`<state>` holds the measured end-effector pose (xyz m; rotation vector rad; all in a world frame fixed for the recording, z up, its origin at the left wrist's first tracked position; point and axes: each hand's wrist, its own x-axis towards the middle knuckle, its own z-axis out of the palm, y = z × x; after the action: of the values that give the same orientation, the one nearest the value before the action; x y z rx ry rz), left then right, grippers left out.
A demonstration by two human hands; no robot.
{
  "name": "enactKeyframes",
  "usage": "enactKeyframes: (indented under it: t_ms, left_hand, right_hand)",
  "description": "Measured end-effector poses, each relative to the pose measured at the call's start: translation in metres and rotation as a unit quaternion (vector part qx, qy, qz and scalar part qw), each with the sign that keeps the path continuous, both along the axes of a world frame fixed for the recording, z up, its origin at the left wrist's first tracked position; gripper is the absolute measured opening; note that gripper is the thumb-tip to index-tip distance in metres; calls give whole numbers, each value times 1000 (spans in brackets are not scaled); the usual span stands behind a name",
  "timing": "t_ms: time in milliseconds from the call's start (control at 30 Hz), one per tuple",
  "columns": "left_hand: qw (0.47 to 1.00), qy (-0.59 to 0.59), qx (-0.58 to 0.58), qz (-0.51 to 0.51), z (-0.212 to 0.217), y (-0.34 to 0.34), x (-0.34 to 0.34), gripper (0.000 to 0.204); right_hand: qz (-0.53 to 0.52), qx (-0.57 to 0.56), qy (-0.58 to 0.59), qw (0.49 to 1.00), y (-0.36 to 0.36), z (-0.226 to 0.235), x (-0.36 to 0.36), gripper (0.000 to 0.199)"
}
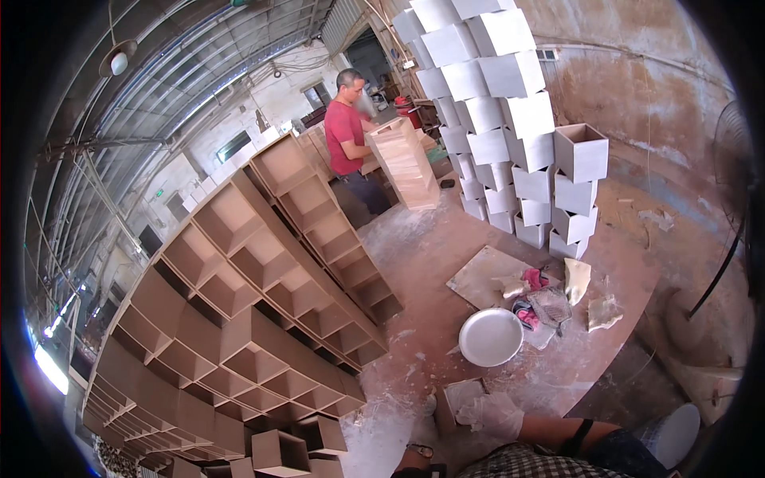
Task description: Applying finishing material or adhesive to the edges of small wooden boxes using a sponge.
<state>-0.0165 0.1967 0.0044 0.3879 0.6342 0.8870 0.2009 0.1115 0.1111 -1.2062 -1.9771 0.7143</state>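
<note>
A small brown open box [460, 395] stands low in front of me, between my two hands. My right hand [500, 414], in a thin whitish glove, reaches in from the right and meets the box's right side. Its fingers are bent around a small pale lump that I cannot make out. My left hand [430, 405] shows only as a pale strip at the box's left side, gripping it, above a wrist with a watch. A round white basin [491, 338] sits just beyond the box, with crumpled rags [546, 309] to its right.
Stacked brown open boxes [239, 279] fill the left. White boxes [486, 103] rise in a tall stack at the back right. A person in a red shirt [347, 135] handles a tall wrapped stack [406, 163]. A flat board [488, 275], a bucket [673, 434] and a fan [729, 139] stand around.
</note>
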Motion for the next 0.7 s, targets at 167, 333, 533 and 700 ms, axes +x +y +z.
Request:
enactKeyframes:
  t_ms: [167,333,533,700]
  left_hand:
    - [991,129,6,32,74,-28,28,56]
    - [990,137,9,22,68,-26,28,62]
    - [988,145,51,11,26,-8,15,60]
    - [993,111,45,16,-47,10,-21,56]
  right_hand:
    - [17,-21,-65,998,-3,8,8,22]
    - [24,69,-35,997,-2,27,18,24]
    - [50,42,84,994,2,-8,15,28]
    - [66,120,53,989,11,-14,12,26]
